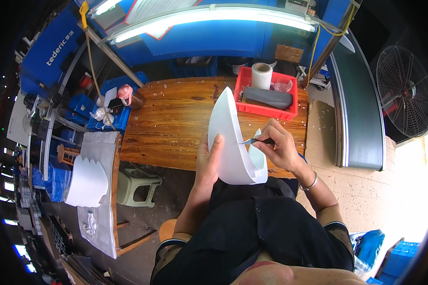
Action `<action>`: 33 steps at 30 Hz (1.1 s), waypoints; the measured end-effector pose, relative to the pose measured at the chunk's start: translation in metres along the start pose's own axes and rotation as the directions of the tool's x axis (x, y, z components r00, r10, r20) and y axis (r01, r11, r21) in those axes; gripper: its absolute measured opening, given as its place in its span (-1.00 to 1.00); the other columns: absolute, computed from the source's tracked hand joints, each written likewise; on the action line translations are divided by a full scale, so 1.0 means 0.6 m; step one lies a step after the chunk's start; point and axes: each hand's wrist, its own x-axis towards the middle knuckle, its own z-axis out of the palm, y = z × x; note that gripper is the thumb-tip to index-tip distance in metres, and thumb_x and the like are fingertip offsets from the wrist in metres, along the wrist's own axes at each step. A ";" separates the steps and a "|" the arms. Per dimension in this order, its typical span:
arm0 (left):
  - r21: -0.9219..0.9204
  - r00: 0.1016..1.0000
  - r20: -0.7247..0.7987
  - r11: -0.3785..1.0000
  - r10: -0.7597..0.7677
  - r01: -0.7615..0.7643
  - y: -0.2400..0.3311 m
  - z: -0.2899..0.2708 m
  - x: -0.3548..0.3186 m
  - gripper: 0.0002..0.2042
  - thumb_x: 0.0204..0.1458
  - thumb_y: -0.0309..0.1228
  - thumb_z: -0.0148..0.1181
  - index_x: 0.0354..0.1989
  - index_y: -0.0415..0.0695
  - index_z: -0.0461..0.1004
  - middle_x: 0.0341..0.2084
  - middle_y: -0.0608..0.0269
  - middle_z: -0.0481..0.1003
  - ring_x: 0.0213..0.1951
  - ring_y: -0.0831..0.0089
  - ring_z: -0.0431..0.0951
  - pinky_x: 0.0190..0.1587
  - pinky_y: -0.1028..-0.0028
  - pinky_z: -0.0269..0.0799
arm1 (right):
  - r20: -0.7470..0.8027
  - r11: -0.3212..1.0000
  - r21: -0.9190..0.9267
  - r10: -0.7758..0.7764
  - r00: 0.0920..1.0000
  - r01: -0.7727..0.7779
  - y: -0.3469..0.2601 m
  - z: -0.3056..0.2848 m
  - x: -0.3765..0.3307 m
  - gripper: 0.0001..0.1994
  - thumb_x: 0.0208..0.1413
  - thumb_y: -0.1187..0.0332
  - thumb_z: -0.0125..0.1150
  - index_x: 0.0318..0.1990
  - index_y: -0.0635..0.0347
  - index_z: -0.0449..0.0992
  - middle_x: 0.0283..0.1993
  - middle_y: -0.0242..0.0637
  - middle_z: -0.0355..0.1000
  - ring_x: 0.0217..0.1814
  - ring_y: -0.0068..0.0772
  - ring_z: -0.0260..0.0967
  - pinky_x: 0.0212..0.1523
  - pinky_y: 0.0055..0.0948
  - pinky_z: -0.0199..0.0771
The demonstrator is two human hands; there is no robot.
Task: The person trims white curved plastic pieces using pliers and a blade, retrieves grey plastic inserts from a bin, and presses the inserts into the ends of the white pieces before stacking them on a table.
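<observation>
A large curved white plastic piece (229, 159) stands tilted in front of me, over the near edge of the table. My left hand (208, 160) grips its left side, the thumb lying on the white face and the other fingers hidden behind. Between the fingers and thumb of my right hand (279, 145) is a small dark-handled craft knife (248, 141). Its thin blade points left and meets the inner edge of the white piece; whether it cuts into the edge is too small to tell.
The wooden table (169, 121) has small white scraps on it. A red crate (266, 113) at the back right holds a white roll and a grey block. To the left, a covered bench (97, 228) bears stacked white pieces (87, 183) near a stool (138, 187). A conveyor (359, 102) and fan (404, 92) stand right.
</observation>
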 end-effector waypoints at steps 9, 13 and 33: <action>0.058 1.000 0.014 0.998 0.009 -0.010 -0.005 -0.006 0.003 -0.68 0.13 -0.22 0.07 -0.09 -0.20 0.32 -0.25 0.29 0.40 -0.22 0.67 0.34 -0.15 0.59 0.29 | -0.002 0.994 -0.110 -0.017 1.000 0.017 0.000 -0.003 0.007 -0.81 -0.10 0.38 0.31 -0.47 0.22 0.39 -0.47 -0.28 0.20 -0.63 -0.30 0.28 -0.62 -0.37 0.25; 0.040 1.000 0.024 0.999 -0.017 0.016 0.001 0.009 -0.003 -0.65 0.13 -0.21 0.07 -0.05 -0.22 0.30 -0.23 0.29 0.40 -0.22 0.67 0.34 -0.16 0.60 0.29 | 0.000 0.993 -0.121 -0.014 1.000 0.014 -0.001 -0.006 0.012 -0.82 -0.12 0.43 0.31 -0.47 0.26 0.38 -0.46 -0.27 0.20 -0.59 -0.33 0.25 -0.60 -0.42 0.22; -0.023 0.999 0.033 0.999 -0.038 0.039 -0.010 0.007 0.005 -0.64 0.16 -0.23 0.03 0.00 -0.23 0.29 -0.19 0.28 0.40 -0.19 0.66 0.36 -0.13 0.59 0.30 | 0.020 0.997 -0.075 0.016 1.000 -0.015 0.002 -0.008 0.005 -0.81 -0.13 0.47 0.33 -0.45 0.30 0.39 -0.45 -0.28 0.18 -0.51 -0.39 0.19 -0.54 -0.48 0.18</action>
